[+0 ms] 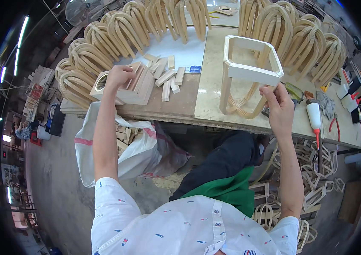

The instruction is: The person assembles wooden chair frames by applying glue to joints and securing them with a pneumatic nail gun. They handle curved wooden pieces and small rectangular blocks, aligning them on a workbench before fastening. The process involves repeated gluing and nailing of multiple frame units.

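Note:
My right hand [279, 106] pinches one curved leg of a pale wooden frame [252, 72] over the right half of the table. The frame's octagonal ring faces up, and its bent legs cross at the bottom. At the left, my left hand [120, 77] curls over the top of a row of square wooden boards [140, 91] standing on edge. Its fingers close on one board there, though the fingertips are partly hidden. A round hole shows in the board at the row's left end. Several small wooden blocks [166, 76] lie loose beside the row.
Bent-wood frames [125, 32] line the table's [176, 106] far edge. Right of the held frame are a glue bottle [313, 115], red-handled pliers [335, 126] and a cloth [325, 105]. A white sack [146, 148] of wood pieces stands below left; more frames [316, 170] lie below right.

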Available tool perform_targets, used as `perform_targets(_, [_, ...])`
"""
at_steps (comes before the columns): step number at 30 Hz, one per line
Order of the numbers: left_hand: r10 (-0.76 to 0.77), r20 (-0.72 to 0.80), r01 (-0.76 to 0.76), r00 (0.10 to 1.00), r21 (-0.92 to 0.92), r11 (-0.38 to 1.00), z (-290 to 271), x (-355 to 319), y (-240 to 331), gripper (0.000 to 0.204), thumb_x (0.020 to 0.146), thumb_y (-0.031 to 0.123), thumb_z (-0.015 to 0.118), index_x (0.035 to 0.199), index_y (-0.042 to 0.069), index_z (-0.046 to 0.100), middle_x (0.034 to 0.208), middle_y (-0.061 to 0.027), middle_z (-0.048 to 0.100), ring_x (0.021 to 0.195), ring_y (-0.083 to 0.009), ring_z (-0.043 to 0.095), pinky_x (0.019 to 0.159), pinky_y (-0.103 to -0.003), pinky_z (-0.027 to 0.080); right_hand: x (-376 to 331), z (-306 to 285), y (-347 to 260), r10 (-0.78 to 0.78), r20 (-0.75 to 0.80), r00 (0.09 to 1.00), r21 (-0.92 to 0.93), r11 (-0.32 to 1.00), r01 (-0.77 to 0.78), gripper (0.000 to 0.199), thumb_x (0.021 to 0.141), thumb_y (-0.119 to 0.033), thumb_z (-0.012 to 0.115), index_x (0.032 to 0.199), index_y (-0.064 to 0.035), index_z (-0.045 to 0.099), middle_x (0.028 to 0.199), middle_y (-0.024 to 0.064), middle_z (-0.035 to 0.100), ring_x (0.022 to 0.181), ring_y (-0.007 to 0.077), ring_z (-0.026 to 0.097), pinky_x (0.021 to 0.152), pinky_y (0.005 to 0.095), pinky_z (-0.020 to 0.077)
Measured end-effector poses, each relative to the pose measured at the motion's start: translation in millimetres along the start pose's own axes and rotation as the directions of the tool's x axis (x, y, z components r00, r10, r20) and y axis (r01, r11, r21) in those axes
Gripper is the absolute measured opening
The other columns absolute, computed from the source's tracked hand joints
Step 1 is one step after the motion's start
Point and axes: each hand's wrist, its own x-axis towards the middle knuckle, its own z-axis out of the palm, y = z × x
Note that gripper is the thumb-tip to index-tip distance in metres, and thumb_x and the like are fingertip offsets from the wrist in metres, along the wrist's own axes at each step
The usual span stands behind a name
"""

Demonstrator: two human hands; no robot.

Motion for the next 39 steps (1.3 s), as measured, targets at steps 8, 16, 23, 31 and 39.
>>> perform_targets(8, [0.345, -0.148, -0.368, 0.927, -0.178, 0.913, -15.5, -46.5, 77.8, 0.045, 0.079, 0.01, 0.068, 0.123, 0.002, 0.061, 0.083, -0.0062, 0.066, 0.065, -0.0146, 0.059, 0.063, -0.029, 0.048, 0.6, 0.1, 7.7, -0.079, -0.039, 0.996, -0.093, 0.993, 0.075, 0.019, 0.09, -0.018, 0.063, 0.091, 0.0006, 0.058, 0.065, 0.0118, 0.057, 0.058, 0.0142, 0.054, 0.057, 0.0324, 0.0439])
perform_targets(16, [0.904, 0.099, -0.825, 0.415, -0.378, 0.42, -12.9, -133.0, 264.4, 0.035, 0.088, 0.005, 0.06, 0.123, 0.003, 0.062, 0.097, -0.0037, 0.058, 0.088, -0.0122, 0.053, 0.079, -0.025, 0.042, 0.4, -2.1, -3.9, -0.096, -0.055, 0.994, -0.124, 0.988, 0.089, 0.023, 0.088, -0.018, 0.064, 0.086, 0.0023, 0.054, 0.07, 0.02, 0.058, 0.063, 0.0356, 0.057, 0.058, 0.0394, 0.0436])
perform_targets(23, [0.869, 0.358, -0.83, 0.341, -0.319, 0.457, 11.7, -127.5, 302.3, 0.032, 0.088, 0.006, 0.06, 0.12, 0.005, 0.065, 0.096, -0.0026, 0.057, 0.088, -0.0119, 0.053, 0.077, -0.025, 0.042, -1.0, -2.5, -5.0, -0.152, -0.054, 0.987, -0.142, 0.979, 0.143, 0.019, 0.087, -0.015, 0.063, 0.091, 0.0021, 0.055, 0.073, 0.0222, 0.059, 0.071, 0.0412, 0.058, 0.062, 0.0457, 0.0439])
perform_targets(31, [0.856, 0.388, -0.806, 0.34, -0.349, 0.478, 18.5, -122.5, 303.2, 0.033, 0.088, 0.006, 0.061, 0.121, 0.005, 0.065, 0.093, -0.0015, 0.055, 0.084, -0.0098, 0.052, 0.073, -0.024, 0.042, -5.2, -2.2, -6.7, -0.161, -0.056, 0.985, -0.13, 0.98, 0.153, 0.019, 0.088, -0.016, 0.062, 0.093, 0.0016, 0.056, 0.077, 0.023, 0.061, 0.076, 0.0426, 0.06, 0.065, 0.0469, 0.0455])
perform_targets(39, [0.864, 0.392, -0.846, 0.316, -0.296, 0.443, 19.9, -124.5, 301.4, 0.035, 0.087, 0.01, 0.064, 0.122, 0.005, 0.064, 0.103, -0.0066, 0.062, 0.095, -0.0159, 0.057, 0.085, -0.029, 0.044, -5.7, -4.0, -6.5, -0.167, -0.044, 0.985, -0.142, 0.977, 0.159, 0.019, 0.088, -0.016, 0.062, 0.091, 0.0013, 0.056, 0.078, 0.0216, 0.062, 0.076, 0.0418, 0.06, 0.065, 0.0465, 0.0457])
